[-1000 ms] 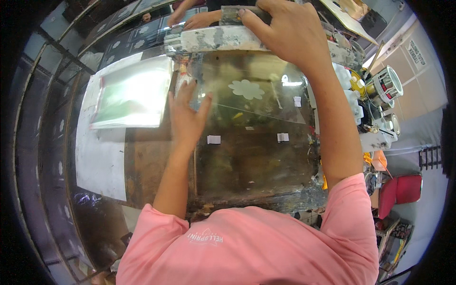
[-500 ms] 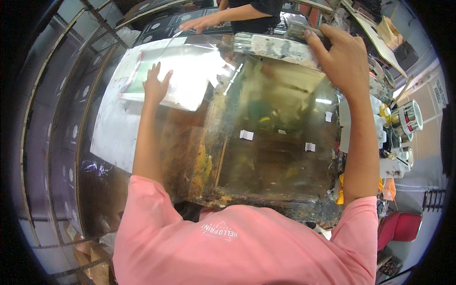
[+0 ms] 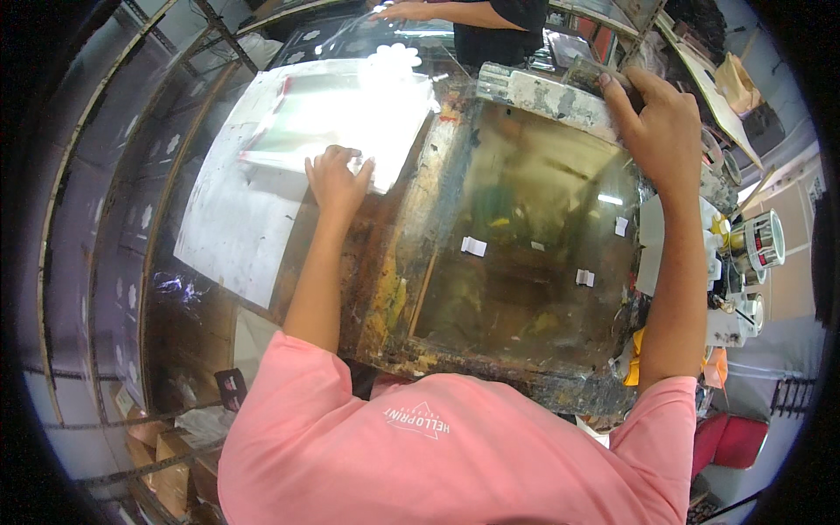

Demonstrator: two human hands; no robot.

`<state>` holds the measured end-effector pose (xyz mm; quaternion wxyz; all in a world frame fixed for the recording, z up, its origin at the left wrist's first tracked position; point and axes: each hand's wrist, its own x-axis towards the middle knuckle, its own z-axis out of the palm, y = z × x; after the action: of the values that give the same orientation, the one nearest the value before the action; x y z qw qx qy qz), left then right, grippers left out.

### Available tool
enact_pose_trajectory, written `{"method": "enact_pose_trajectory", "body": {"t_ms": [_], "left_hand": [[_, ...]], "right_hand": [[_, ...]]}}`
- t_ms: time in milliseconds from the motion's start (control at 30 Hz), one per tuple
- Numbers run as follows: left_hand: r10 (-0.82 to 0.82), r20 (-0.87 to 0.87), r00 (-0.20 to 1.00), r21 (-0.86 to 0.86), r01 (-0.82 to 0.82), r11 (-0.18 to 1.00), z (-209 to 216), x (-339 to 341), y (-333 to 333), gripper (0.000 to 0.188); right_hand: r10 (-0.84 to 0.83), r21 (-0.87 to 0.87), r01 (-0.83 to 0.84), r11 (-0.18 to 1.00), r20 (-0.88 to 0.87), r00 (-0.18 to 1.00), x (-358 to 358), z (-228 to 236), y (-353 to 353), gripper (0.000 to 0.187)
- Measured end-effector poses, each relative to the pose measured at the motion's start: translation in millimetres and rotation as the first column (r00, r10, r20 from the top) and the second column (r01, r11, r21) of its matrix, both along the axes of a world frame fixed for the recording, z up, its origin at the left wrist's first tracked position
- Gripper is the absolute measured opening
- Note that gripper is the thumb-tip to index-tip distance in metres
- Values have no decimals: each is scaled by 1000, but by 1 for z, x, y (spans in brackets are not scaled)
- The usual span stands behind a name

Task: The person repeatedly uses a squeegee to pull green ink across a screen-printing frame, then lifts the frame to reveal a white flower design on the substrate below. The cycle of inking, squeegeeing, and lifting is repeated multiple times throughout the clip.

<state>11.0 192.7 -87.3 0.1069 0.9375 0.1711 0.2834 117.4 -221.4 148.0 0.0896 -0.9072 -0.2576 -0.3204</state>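
My left hand (image 3: pixel 339 182) rests at the near edge of a glossy stack of clear plastic sheets (image 3: pixel 302 131), its fingers apart and thumb out. Glare washes out much of the stack. With my right hand (image 3: pixel 658 122) I grip a grey, paint-stained block (image 3: pixel 595 75) by the far bar of a screen-printing frame (image 3: pixel 547 103); the fingers behind it are partly hidden. Inside that frame is yellowish-brown see-through mesh (image 3: pixel 525 297), with small white tape pieces (image 3: pixel 473 247) on it.
Across the table a person's hand (image 3: pixel 402 11) is at a clear sheet with white flower shapes (image 3: pixel 395 61). White board (image 3: pixel 232 223) lies under the stack. Pots and tubs (image 3: pixel 759 241) stand at the right. Metal racks (image 3: pixel 96 210) with flower-patterned sheets line the left, and a red chair (image 3: pixel 740 440) is lower right.
My left hand has drawn back from over the stack to its near edge. The other person's hand has moved away with the clear sheet. My right hand keeps its grip on the block.
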Motion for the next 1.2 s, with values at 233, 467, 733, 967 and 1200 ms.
{"method": "enact_pose_trajectory", "body": {"t_ms": [233,467,733,967,1200], "left_hand": [[-111,204,973,-156,144,977,35,23,14,31],[-522,26,853,11,522,853,56,12,-106,29],[-743,-290,603,-25,772,636,-29,9,-271,97],[-758,-387,525,-75,802,593,-37,-1,-329,127],[-816,-385,432,-50,873,486,-33,-3,-336,128]], "right_hand": [[50,41,-53,998,87,995,-5,-14,-4,47],[45,17,-47,999,96,994,5,-1,-3,49],[69,72,-75,995,77,995,3,5,-1,51],[105,111,-108,988,31,994,9,16,3,53],[52,94,-50,994,-19,998,9,22,2,55]]}}
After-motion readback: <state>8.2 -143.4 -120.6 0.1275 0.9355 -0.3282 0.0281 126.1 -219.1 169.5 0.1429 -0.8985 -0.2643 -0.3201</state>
